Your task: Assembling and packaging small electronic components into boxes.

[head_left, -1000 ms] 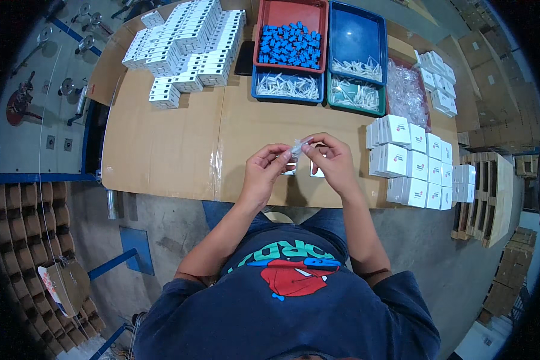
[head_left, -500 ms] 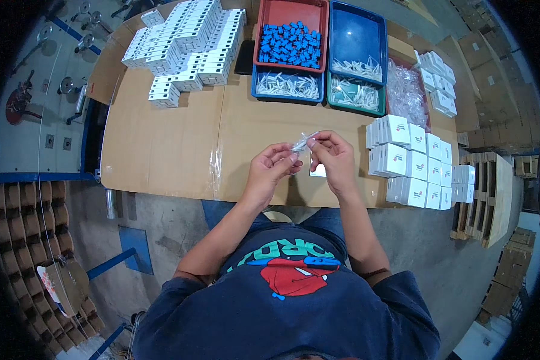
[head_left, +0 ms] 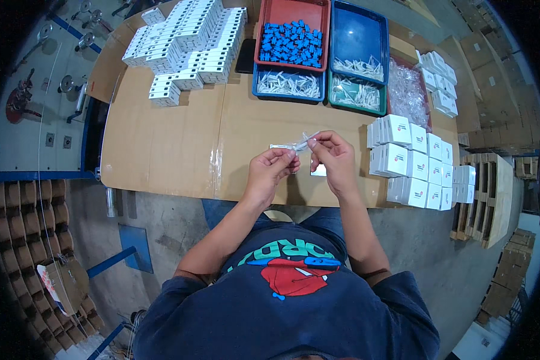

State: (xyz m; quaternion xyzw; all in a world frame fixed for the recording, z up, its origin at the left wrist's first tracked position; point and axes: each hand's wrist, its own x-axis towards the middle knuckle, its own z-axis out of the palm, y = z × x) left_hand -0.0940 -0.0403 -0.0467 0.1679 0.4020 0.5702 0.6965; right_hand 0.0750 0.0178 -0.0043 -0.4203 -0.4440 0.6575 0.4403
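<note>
Over the near part of the cardboard-covered table, a small clear plastic bag (head_left: 306, 139) is pinched between my two hands. It seems to have thin white pieces in it, too small to make out well. My left hand (head_left: 267, 172) grips its left end with thumb and fingertips. On the other end, the fingers of my right hand (head_left: 335, 157) are closed. Beneath my hands lies a flat white object (head_left: 319, 171), partly hidden by them, and I cannot tell its kind.
Stacked white switch-like modules (head_left: 180, 48) fill the far left. Ahead are a red tray (head_left: 261, 45) of blue clips, a blue tray (head_left: 255, 90) and a green tray (head_left: 366, 110) of white plugs. Clear bags (head_left: 407, 90) and white boxes (head_left: 417, 162) sit at right.
My left fingers have curled in and shifted slightly down around the bag. A white edge now shows just beyond my left fingertips. My right hand has barely moved.
</note>
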